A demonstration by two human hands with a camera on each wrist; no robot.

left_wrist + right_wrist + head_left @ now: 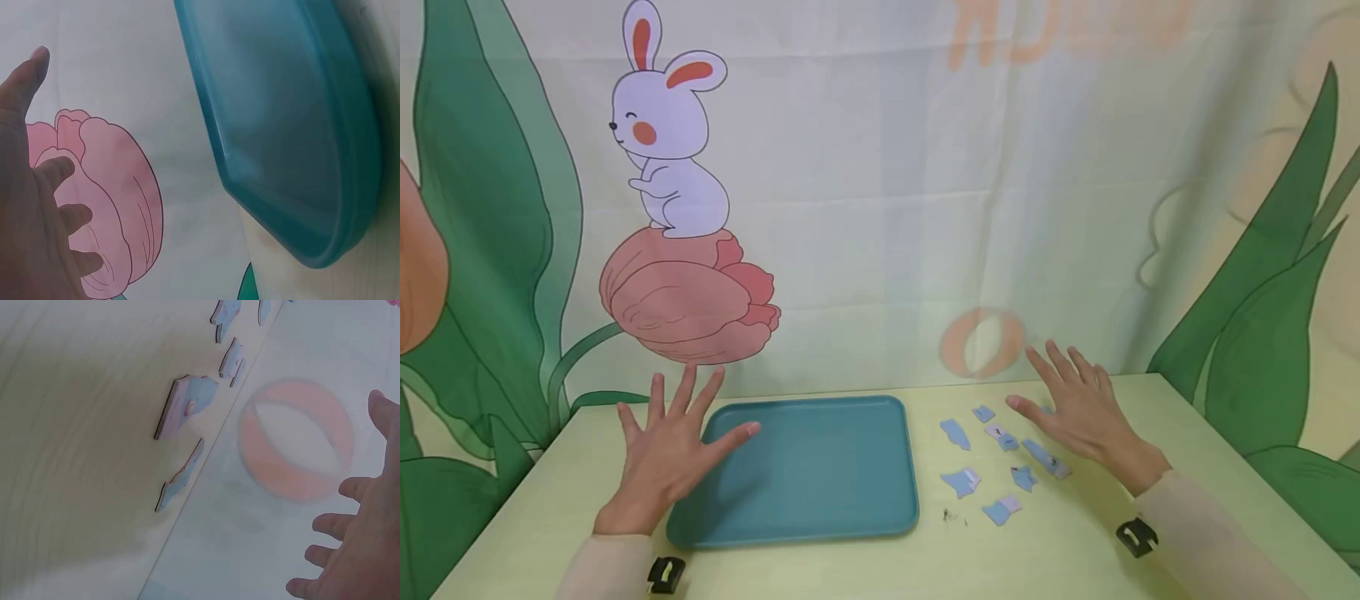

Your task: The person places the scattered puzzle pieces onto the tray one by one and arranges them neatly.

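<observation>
My left hand (pixel 666 458) is held up over the left end of a teal tray (pixel 808 471), its fingers spread and nothing in them. The tray lies flat, with nothing on it. To its right, several flat, irregular puzzle pieces (pixel 955 433) in light blue and pale pink are scattered on the table. Above the right side of these pieces hovers my right hand (pixel 1082 417), fingers apart and holding nothing. In the right wrist view, a blue-and-pink piece (pixel 200 394) shows a dark cut edge, and the right hand (pixel 359 544) is apart from it.
Tiny dark bits (pixel 946 516) lie near the tray's right edge. The pale yellow table (pixel 1037 558) ends at a cloth backdrop (pixel 850 208) printed with a rabbit, flowers and leaves. Each sleeve has a black strap fitting (pixel 1137 537) at the wrist.
</observation>
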